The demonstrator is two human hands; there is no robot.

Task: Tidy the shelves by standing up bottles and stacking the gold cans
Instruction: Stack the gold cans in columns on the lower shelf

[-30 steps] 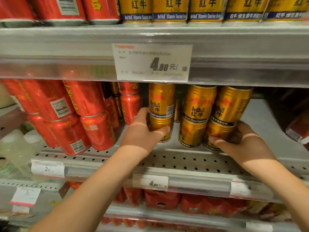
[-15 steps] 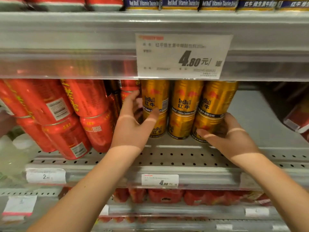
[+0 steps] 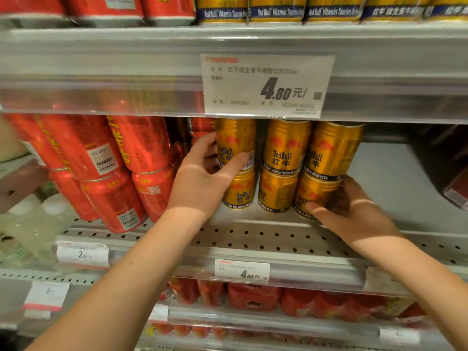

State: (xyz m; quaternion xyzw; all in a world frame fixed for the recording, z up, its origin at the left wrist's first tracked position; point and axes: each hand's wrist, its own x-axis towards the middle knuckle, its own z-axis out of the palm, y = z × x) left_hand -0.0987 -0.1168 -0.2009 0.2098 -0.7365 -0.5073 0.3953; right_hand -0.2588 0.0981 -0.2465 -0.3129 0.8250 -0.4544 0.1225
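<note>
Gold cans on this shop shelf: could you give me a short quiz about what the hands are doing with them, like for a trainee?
1. True or false: the left hand grips the top can of the left stack.
2. Which does the right hand hold? A) a red can B) the bottom can of the right stack C) the price tag
3. Fill in: the gold cans on this shelf stand in ___ stacks of two.
Key: 1 true; 2 B; 3 three.
</note>
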